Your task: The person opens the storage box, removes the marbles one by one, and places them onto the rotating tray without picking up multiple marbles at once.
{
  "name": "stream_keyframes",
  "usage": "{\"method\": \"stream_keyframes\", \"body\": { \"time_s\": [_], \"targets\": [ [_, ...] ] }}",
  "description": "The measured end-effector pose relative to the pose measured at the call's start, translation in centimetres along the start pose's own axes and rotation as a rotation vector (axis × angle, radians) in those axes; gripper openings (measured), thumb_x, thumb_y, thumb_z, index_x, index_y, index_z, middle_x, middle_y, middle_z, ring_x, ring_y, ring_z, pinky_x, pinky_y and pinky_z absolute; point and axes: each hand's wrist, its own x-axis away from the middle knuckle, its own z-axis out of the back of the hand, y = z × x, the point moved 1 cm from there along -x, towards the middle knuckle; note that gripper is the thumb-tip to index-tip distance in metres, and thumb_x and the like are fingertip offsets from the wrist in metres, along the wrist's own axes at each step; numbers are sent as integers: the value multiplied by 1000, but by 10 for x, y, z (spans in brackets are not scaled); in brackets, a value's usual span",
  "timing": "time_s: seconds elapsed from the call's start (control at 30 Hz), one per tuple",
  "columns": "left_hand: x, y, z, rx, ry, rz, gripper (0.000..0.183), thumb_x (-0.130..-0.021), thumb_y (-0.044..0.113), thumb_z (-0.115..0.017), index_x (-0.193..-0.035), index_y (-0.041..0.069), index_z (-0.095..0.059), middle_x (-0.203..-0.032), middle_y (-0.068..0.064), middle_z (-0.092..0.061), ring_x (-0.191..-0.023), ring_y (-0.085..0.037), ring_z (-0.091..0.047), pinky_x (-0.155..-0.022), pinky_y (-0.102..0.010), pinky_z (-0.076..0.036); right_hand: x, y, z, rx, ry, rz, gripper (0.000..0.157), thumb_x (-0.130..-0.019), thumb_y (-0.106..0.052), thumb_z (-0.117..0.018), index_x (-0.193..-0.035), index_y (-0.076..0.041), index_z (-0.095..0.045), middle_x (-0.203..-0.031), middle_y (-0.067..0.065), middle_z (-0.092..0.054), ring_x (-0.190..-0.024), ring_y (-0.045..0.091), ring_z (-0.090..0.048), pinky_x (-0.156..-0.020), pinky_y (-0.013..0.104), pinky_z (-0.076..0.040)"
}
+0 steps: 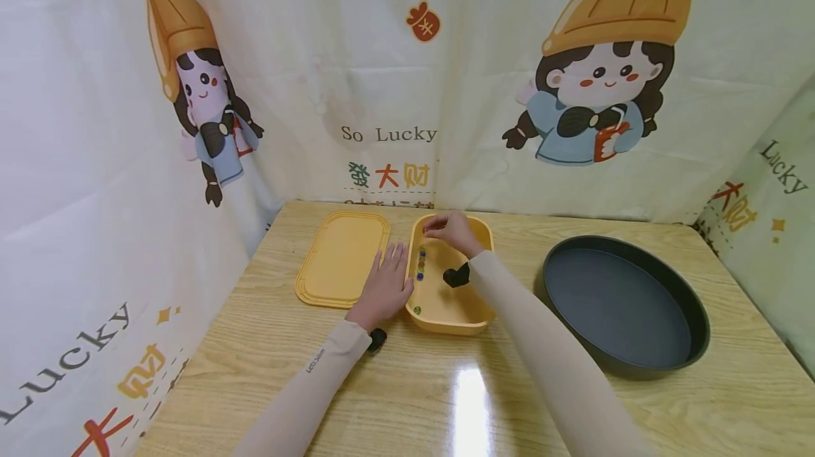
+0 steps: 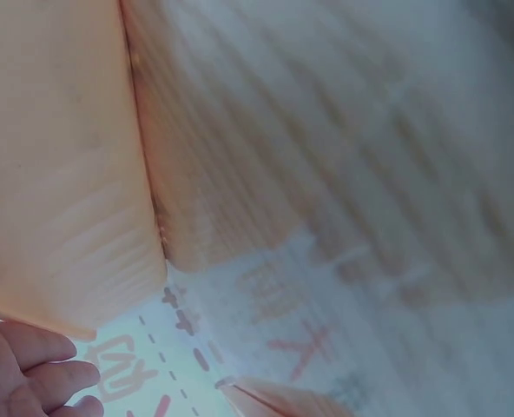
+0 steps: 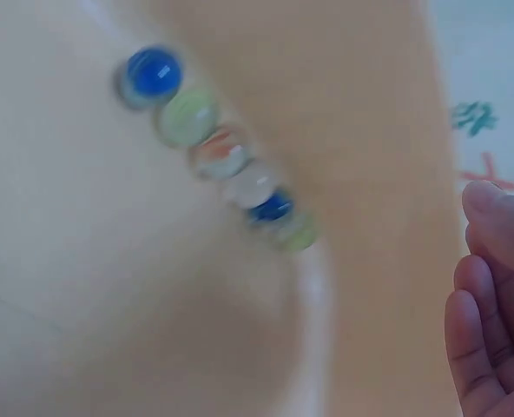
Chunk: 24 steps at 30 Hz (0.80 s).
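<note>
In the head view a yellow plastic bin [image 1: 453,327] stands on the wooden table. A row of glass marbles [image 1: 421,264] lies along its left inner side. One more marble [image 1: 417,310] sits apart at the near left corner. My right hand [image 1: 453,229] is over the far left part of the bin, thumb and fingertips pinching a small reddish marble [image 1: 426,230] mostly hidden by them. In the right wrist view, blue, green, orange and clear marbles [image 3: 220,154] line the wall. My left hand [image 1: 383,286], fingers extended, rests at the bin's left rim.
A yellow lid [image 1: 344,259] lies flat left of the bin. To the right stands a large round dark pan [image 1: 627,301]. Black wrist cameras [image 1: 377,341] hang under both wrists. A printed cloth [image 1: 382,89] closes off the table's back and sides.
</note>
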Motion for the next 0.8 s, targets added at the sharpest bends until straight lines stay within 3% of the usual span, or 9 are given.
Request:
{"method": "stream_keyframes", "body": {
  "time_s": [0.23,0.57,0.8],
  "targets": [
    [0,2,2,-18,7,8,63,-98,28,-40,-149,-1,-19,-155,-17,-23,-146,-31,-16,-119,-49,-9,13,-21,17,-35,-7,80,20,-83,-9,-70,-99,1,-73,-98,17,-72,-86,25,-67,-79,33,-55],
    [0,3,4,-67,12,10,63,-98,29,-39,-149,0,-19,-156,-15,-22,-146,-30,-15,-119,-49,-9,37,-42,55,-56,-11,86,21,-84,-12,-69,-103,-2,-72,-103,15,-70,-91,26,-65,-79,32,-55],
    [1,4,7,-66,10,5,61,-98,29,-39,-149,0,-21,-155,-16,-23,-146,-31,-16,-119,-49,-10,58,-47,84,-13,-6,98,24,-84,-17,-70,-104,-4,-71,-104,14,-69,-89,20,-64,-80,28,-55]
  ]
}}
